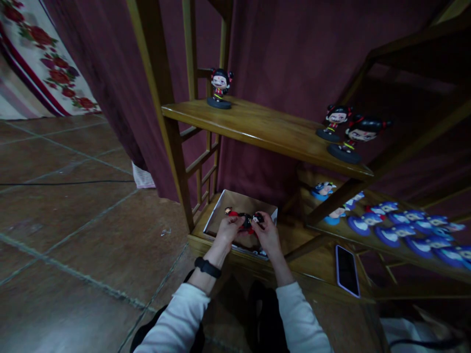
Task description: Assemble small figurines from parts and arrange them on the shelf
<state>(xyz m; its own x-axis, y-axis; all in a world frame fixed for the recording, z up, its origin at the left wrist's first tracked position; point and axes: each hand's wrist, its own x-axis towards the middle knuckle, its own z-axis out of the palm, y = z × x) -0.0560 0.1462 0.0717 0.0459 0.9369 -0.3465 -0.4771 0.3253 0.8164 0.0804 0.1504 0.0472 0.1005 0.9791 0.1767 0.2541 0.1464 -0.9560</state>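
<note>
Both my hands reach into an open cardboard box (pixel 221 208) that sits on the lowest board of a wooden shelf unit (pixel 265 128). My left hand (pixel 228 229) is closed around a small black-haired, red-clothed figurine (pixel 246 218). My right hand (pixel 268 234) pinches the dark head end of a figurine (pixel 258 217) beside it; whether this is the same piece or a second one I cannot tell. Another small red figurine (pixel 230 212) lies in the box just left of my fingers. A black band is on my left wrist.
Three black-haired figurines on round bases stand on the upper shelf, one at the left (pixel 220 88), two at the right (pixel 344 132). Several blue figurines (pixel 397 226) lie on the middle shelf. A phone (pixel 347 270) lies right of the box. Dark red curtain behind, tiled floor left.
</note>
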